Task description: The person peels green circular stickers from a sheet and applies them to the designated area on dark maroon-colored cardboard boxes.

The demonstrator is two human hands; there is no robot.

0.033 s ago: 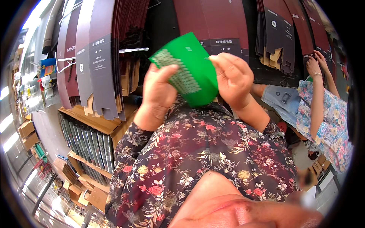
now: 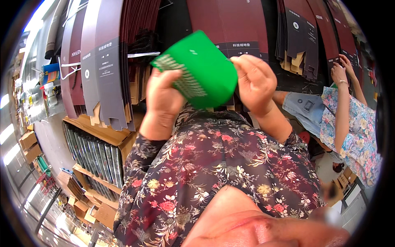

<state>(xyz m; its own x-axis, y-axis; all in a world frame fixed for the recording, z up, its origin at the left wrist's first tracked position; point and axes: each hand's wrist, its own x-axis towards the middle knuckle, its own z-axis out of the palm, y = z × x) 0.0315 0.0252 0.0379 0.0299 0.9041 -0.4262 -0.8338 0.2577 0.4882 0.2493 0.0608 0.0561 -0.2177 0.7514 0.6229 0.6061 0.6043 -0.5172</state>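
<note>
Both my hands hold a green flat cardboard piece (image 2: 207, 68) up in front of me, tilted, with a pale printed panel on its left part. My left hand (image 2: 163, 96) grips its left lower edge, fingers curled over the printed panel. My right hand (image 2: 254, 82) pinches its right edge. My dark floral sleeves (image 2: 214, 173) fill the middle of the view below the hands.
Stacks of dark maroon and grey flat cartons (image 2: 103, 70) stand in front and to the left, over brown cardboard (image 2: 98, 123) and racks of flat sheets (image 2: 92, 158). At the right, another person in a floral top (image 2: 349, 123) reaches a hand (image 2: 339, 72) to the maroon cartons.
</note>
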